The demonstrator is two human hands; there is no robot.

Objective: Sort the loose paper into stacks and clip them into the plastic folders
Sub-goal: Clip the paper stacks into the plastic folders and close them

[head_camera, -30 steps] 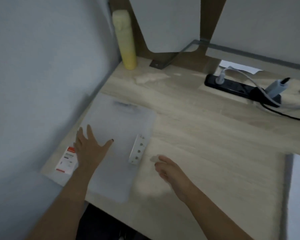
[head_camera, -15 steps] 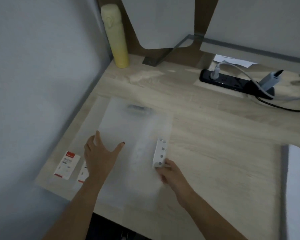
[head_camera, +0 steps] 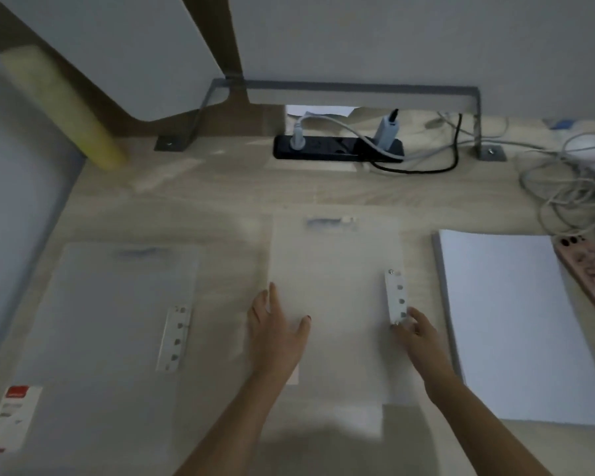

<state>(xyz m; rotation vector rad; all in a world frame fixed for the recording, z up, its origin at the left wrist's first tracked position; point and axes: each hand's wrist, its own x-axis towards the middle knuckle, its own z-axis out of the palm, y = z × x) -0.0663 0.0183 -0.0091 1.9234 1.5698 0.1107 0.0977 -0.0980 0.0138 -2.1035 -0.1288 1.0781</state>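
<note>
Two translucent plastic folders lie flat on the wooden desk. The middle folder point(head_camera: 337, 269) has a white clip bar point(head_camera: 396, 295) along its right edge. My left hand point(head_camera: 277, 333) rests flat on this folder's left part, fingers spread. My right hand point(head_camera: 418, 333) pinches the lower end of the clip bar at the folder's right edge. The second folder point(head_camera: 117, 304) lies to the left, with its own clip bar point(head_camera: 175, 338) and a red-and-white label point(head_camera: 12, 419) at its near left corner. A stack of white paper point(head_camera: 516, 321) lies to the right.
A yellow bottle point(head_camera: 66, 108) stands at the back left by the wall. A black power strip point(head_camera: 337, 149) with plugs and tangled cables point(head_camera: 571, 187) runs along the back. A pink phone point(head_camera: 589, 273) lies right of the paper. A grey metal bracket point(head_camera: 358, 89) spans the back.
The top folder has been slid right, off the lower one, toward the desk's middle. My right hand took hold of its clip bar. The view has turned right, showing the paper stack and phone.
</note>
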